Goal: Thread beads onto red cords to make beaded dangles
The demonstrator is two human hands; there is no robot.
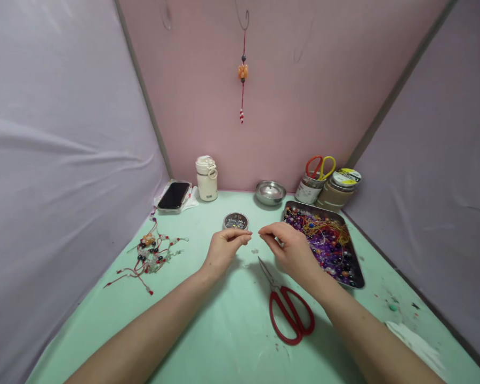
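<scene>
My left hand [229, 246] is pinched closed just in front of a small round tin [236, 221]. Facing it, my right hand [285, 242] is also pinched, close to the near-left side of a bead tray [356, 261]. A narrow gap parts the two sets of fingertips. Whatever the fingers hold is too small to make out. Below the gap, a small clear bead piece [255, 250] lies on the table. Red-handled scissors [290, 314] rest on the tabletop near my right wrist, blades pointing away from me.
Beaded red cords [150, 256] lie in a pile at left. Behind stand a phone [174, 196], a white bottle [207, 181], a metal bowl [270, 193] and jars [338, 192], one holding scissors. A beaded pendant [243, 72] hangs from a hook. White cloth [418, 344] lies at right.
</scene>
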